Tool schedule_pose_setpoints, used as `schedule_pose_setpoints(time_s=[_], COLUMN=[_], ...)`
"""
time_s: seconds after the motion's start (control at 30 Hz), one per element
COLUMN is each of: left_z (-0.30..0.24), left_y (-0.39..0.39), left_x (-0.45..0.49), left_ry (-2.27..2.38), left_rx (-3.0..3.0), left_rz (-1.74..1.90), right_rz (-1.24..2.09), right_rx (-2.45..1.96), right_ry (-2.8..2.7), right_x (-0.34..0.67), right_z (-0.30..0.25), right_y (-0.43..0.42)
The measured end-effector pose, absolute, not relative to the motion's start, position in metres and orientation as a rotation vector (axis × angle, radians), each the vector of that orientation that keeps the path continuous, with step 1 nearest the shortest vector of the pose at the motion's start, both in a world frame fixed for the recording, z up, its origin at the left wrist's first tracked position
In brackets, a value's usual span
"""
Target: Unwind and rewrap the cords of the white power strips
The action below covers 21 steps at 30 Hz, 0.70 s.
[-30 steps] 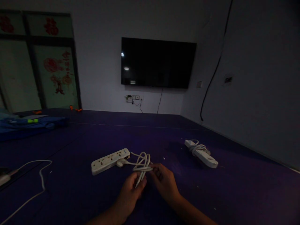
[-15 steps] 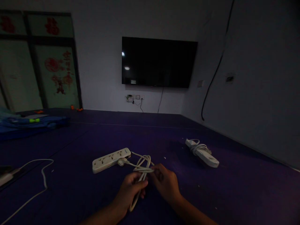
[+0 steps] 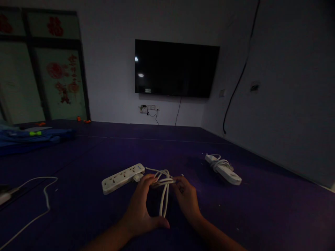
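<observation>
Between my hands is a looped white power cord (image 3: 164, 198), with a wrap crossing over its hanging loops. My right hand (image 3: 187, 198) pinches that wrap at its right end. On the other side, my left hand (image 3: 142, 205) is spread wide, thumb low and fingers high, its fingertips at the cord's left side. The cord runs to a white power strip (image 3: 123, 178) lying on the purple surface to the left. Its plug (image 3: 138, 177) lies against the strip, partly covered by my left fingers.
Another white power strip (image 3: 226, 173), wrapped in its own cord, lies to the right. A thin white cable (image 3: 47, 198) curves across the left side. Blue cloth (image 3: 34, 137) lies at the far left. A television (image 3: 176, 68) hangs on the back wall.
My left hand has let its grip on the loops go and spread open, fingers moving up to the wrap. The loops now hang more upright. My right hand keeps its pinch.
</observation>
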<state>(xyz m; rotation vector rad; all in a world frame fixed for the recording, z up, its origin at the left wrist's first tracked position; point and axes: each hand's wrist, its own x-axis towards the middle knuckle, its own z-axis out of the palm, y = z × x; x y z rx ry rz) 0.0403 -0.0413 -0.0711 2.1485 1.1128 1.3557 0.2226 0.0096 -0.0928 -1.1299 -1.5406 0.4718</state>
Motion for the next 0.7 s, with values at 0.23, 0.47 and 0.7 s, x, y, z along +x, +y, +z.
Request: schedule_pose_setpoints(time_s=[0.23,0.47,0.7], left_z=[-0.08,-0.085,-0.08], left_y=[-0.028,-0.031,-0.034], left_x=[0.027,0.028,0.031], left_ry=[0.987,1.057,1.116], left_rx=[2.502,2.394,2.382], left_rz=[1.082,0.971,0.994], right_rz=[0.487,0.474,0.458], right_rx=[-1.122,-1.088,-1.109], right_ry=[-1.568,-1.585,-1.598], right_x=[0.223,0.223,0.223], right_z=[-0.095,-0.094,-0.094], right_y=[0.01,0.009,0.01])
